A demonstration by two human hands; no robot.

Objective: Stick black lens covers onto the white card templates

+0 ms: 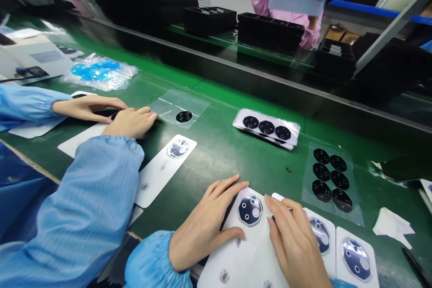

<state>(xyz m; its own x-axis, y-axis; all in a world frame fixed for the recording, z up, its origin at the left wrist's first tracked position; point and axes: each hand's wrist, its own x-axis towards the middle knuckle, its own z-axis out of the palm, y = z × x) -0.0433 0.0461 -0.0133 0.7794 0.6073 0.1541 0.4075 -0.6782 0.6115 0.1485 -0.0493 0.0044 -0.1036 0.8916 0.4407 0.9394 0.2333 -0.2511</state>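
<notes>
A white phone back cover (236, 252) lies on the green mat at the bottom centre, with a dark octagonal camera lens piece (250, 209) set in its top. My left hand (204, 225) grips the cover's left edge, fingers along the side and thumb across its face. My right hand (297, 245) presses down on the cover just right of the lens piece, fingers bent together. Both wrists wear blue sleeves.
Two more covers with lens pieces (356, 258) lie to the right. Beyond are a clear sheet of black octagons (332, 180), a stacked pack (266, 128) and white paper scrap (391, 225). A co-worker's hands (131, 121) work at left near another cover (165, 166). Black trays (270, 31) stand behind.
</notes>
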